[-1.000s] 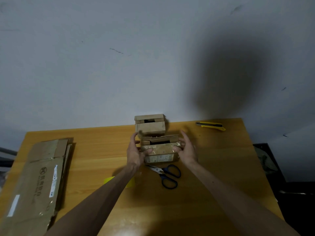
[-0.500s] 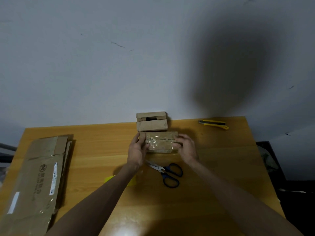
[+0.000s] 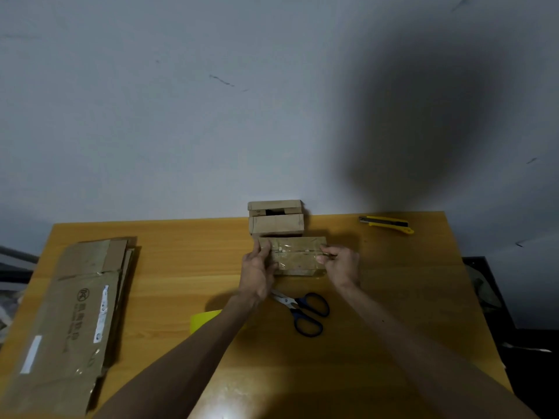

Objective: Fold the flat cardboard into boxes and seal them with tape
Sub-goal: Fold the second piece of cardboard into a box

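Observation:
A small cardboard box (image 3: 295,255) with shiny clear tape across its top lies on the wooden table (image 3: 393,297), just in front of two stacked small boxes (image 3: 276,219). My left hand (image 3: 257,272) grips the box's left end, fingers curled over the top edge. My right hand (image 3: 340,264) holds the right end, thumb and fingers pinching at the tape line. A stack of flat cardboard (image 3: 72,316) lies at the table's left side.
Blue-handled scissors (image 3: 304,311) lie just behind my wrists. A yellow utility knife (image 3: 386,224) sits at the far right of the table near the wall. Something yellow (image 3: 204,320) shows under my left forearm. The grey wall rises right behind the table.
The box was tipped with its flaps facing up and has been laid down flat, taped face up, close to the stacked boxes. Both hands stayed at its ends.

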